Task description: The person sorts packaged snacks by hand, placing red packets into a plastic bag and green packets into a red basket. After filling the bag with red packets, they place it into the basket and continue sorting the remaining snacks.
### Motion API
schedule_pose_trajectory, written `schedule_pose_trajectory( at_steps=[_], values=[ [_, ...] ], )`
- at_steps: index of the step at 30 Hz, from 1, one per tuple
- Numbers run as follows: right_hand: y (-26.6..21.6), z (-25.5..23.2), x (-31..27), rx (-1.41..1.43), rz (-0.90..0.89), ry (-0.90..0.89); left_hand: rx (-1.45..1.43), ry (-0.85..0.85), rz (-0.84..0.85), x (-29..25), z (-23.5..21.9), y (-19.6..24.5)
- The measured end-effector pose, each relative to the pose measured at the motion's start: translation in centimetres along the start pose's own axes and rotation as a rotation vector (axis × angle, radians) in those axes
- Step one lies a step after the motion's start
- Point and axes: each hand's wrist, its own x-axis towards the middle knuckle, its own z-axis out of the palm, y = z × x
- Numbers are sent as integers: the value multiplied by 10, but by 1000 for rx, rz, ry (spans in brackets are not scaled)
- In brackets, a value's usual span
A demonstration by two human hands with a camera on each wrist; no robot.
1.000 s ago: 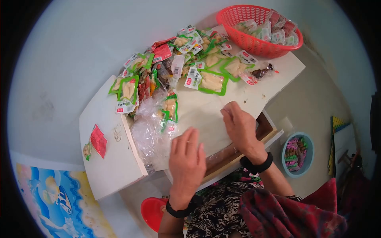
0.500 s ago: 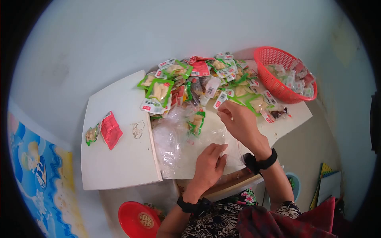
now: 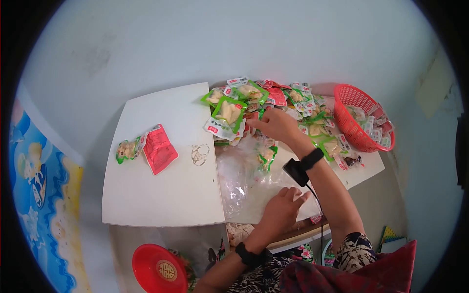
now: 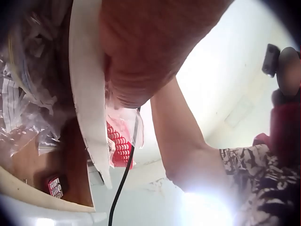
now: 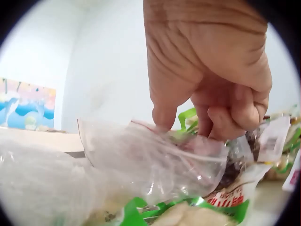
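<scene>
Both hands are over the desk (image 3: pixel 141 195), set apart from each other. Reaching forward, the right hand (image 3: pixel 283 128) points its bent fingers down into the near side of the piled packets (image 3: pixel 229 111); the right wrist view shows fingertips against thin transparent plastic and beside a green-edged packet. Whether they pinch either one cannot be told. Nearer the body, the left hand (image 3: pixel 279 215) is over the desk's front edge, by the open drawer (image 3: pixel 293 239), fingers partly bent and not pressed together; its fingertips are hidden in its own wrist view, so any grip on plastic there cannot be made out.

Most packets are heaped along the wall, seemingly to leave the front of the desk as working room. They overlap loosely, some face up with their green borders showing. Transparent bags (image 3: pixel 234 171) bunch in front of the heap, probably to be within easy reach of both hands. At the far right end, the red basket (image 3: pixel 348 100) holds more packets, its sides keeping them gathered. To the left, a red packet (image 3: pixel 160 149) and a smaller green-edged one (image 3: pixel 128 149) lie touching, away from the heap, perhaps set aside.
</scene>
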Motion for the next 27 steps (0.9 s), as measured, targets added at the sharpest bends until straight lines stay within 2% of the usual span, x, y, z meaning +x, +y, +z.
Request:
schedule_pose_trajectory(
  at_steps=[3, 6, 10, 13, 15, 18, 21, 25, 27],
  values=[
    [15, 29, 19, 327, 8, -103, -22, -19, 26, 2, -6, 4],
    [18, 48, 22, 620, 2, -66, 34, -55, 11, -2, 0, -3],
    [13, 41, 7, 772, 63, -12, 17, -22, 19, 0, 0, -1],
    [8, 33, -3, 828, 12, 85, 29, -39, -22, -2, -1, 0],
    [25, 20, -4, 861, -47, 144, 60, -94, -43, -2, 1, -3],
    [41, -15, -30, 914, -37, 185, -36, -71, -29, 3, -7, 2],
    [73, -41, -69, 925, -115, 292, -68, -7, -6, 4, -11, 5],
    [110, -64, -142, 966, -28, 413, -76, 14, -40, 6, -9, 8],
    [129, -55, -175, 1066, 16, 513, -64, 7, -42, 7, -8, 9]
  ],
)
